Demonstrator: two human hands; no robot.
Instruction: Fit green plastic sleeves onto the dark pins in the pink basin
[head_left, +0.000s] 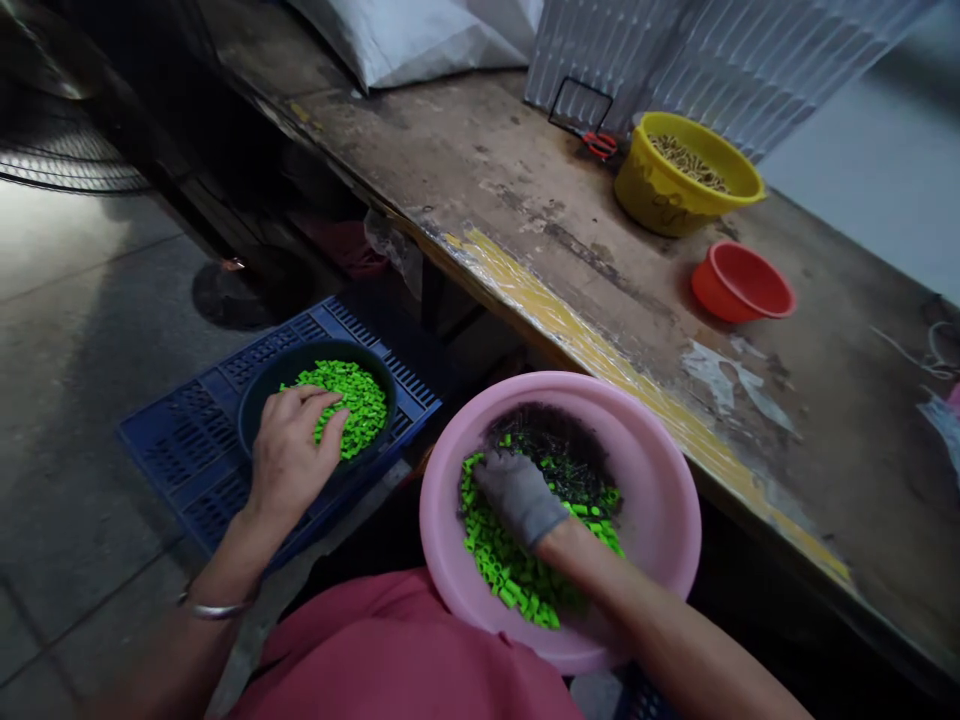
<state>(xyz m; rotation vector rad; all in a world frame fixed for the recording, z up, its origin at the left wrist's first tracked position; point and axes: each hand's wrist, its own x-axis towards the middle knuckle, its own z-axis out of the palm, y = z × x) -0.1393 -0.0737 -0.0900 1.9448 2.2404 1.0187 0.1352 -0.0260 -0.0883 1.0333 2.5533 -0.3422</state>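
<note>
My left hand (296, 440) is bare and hovers over the near side of a dark round basin (251, 385) of small bright green tubular pieces (356, 400). Its thumb and fingers are curved with a gap between them, and nothing shows in the gap. In a wide pink basin (667, 500), my right hand (521, 495), in a grey glove, reaches down into more green tubular pieces (517, 585) and a heap of thin black pieces (574, 450). Its fingertips are hidden, so whether they grip anything does not show.
The dark basin stands on a blue slatted plastic crate (172, 440). Beyond the pink basin runs a worn workbench (480, 170) with a taped yellow edge. On it are a yellow tub (652, 190) of small tan pieces, a red bowl (712, 290) and red-handled scissors (600, 145). A fan (67, 150) stands left.
</note>
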